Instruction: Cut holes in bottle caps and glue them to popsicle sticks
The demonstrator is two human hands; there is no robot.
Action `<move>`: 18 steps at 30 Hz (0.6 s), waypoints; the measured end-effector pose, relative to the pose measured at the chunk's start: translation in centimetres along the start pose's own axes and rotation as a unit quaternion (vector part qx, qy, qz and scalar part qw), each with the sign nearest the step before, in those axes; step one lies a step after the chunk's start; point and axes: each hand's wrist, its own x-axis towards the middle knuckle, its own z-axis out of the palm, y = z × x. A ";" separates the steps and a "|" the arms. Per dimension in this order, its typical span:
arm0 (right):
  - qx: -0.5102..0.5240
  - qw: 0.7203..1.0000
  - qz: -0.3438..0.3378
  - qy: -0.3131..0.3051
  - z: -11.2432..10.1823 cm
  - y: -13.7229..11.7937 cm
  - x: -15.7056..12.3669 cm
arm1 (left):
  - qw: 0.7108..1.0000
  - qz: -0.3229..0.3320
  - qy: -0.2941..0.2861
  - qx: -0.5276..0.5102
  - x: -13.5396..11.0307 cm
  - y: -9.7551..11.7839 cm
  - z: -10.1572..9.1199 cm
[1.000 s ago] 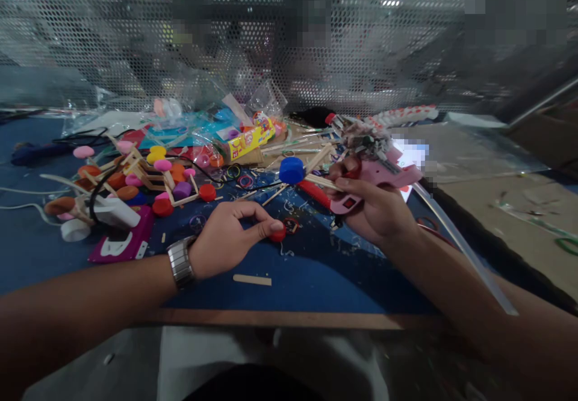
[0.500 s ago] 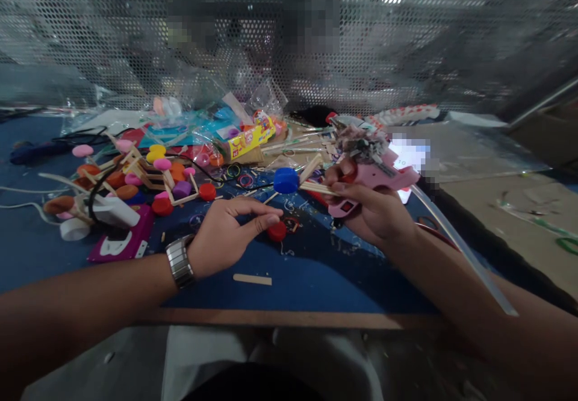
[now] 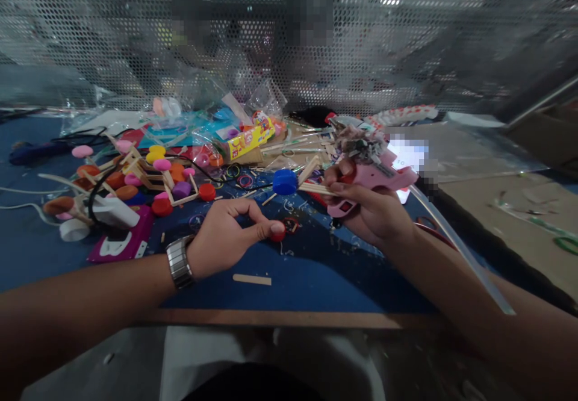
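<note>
My left hand (image 3: pixel 232 232), a metal watch on its wrist, is closed in a pinch at a red bottle cap (image 3: pixel 279 234) low over the blue tabletop. The thumb covers part of the cap. My right hand (image 3: pixel 368 205) is wrapped round a pink hot glue gun (image 3: pixel 379 177) with a clear glue stick (image 3: pixel 460 247) trailing from its back. Grey matter clings to the gun's upper front. The same hand also grips a piece made of craft sticks (image 3: pixel 316 188), with a blue bottle cap (image 3: pixel 285 182) at its left end.
Left of my hand are craft-stick models (image 3: pixel 135 172) with coloured caps and a purple-and-white device (image 3: pixel 124 238) with cables. A loose craft stick (image 3: pixel 251 279) lies near the front edge. Behind are plastic wrappers, a yellow packet (image 3: pixel 251 138), a lit phone (image 3: pixel 406 154) and a perforated metal screen (image 3: pixel 253 46).
My left thumb and index finger have come down slightly and closed on the red bottle cap. The right hand, glue gun and stick piece have barely shifted.
</note>
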 end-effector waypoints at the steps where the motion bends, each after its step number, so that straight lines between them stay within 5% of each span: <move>1: 0.000 1.000 0.000 0.000 0.0 0.0 0.0 | 1.000 0.001 -0.002 0.008 0.0 0.0 0.0; 18: -0.002 1.000 -0.018 0.007 -0.2 0.2 0.1 | 1.000 0.010 -0.001 0.024 0.0 -0.1 -0.1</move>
